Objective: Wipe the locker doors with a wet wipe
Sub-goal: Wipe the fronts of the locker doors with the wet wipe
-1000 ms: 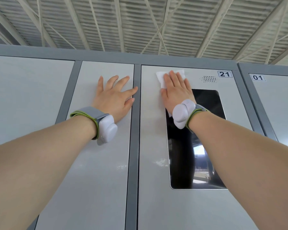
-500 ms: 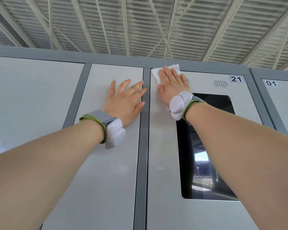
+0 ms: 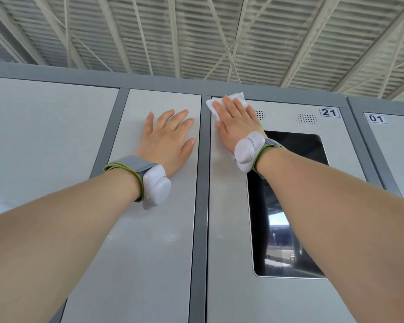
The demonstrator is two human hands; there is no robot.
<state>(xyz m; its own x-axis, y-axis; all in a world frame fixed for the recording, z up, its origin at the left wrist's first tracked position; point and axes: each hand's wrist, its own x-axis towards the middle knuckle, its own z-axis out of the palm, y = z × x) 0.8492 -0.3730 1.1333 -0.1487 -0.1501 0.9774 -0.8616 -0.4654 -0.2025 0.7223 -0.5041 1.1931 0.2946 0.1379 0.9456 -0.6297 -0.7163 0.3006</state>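
My right hand (image 3: pixel 236 122) lies flat with straight fingers on a white wet wipe (image 3: pixel 237 98), pressing it against the top left corner of locker door 21 (image 3: pixel 229 229). The wipe's edges show above and left of my fingers. My left hand (image 3: pixel 167 138) rests flat, fingers spread, on the narrow pale door (image 3: pixel 149 252) to the left. Both wrists wear white devices on grey-green straps.
Door 21 has a dark glass panel (image 3: pixel 289 206), two speaker grilles and a number label (image 3: pixel 328 112). Door 01 (image 3: pixel 397 155) lies to the right, a wide pale door (image 3: pixel 44 141) to the left. Grey frame strips separate the doors. A ribbed roof is overhead.
My right hand has slid the wipe up and left along door 21 into its top left corner. My left hand has stayed flat on the neighbouring door.
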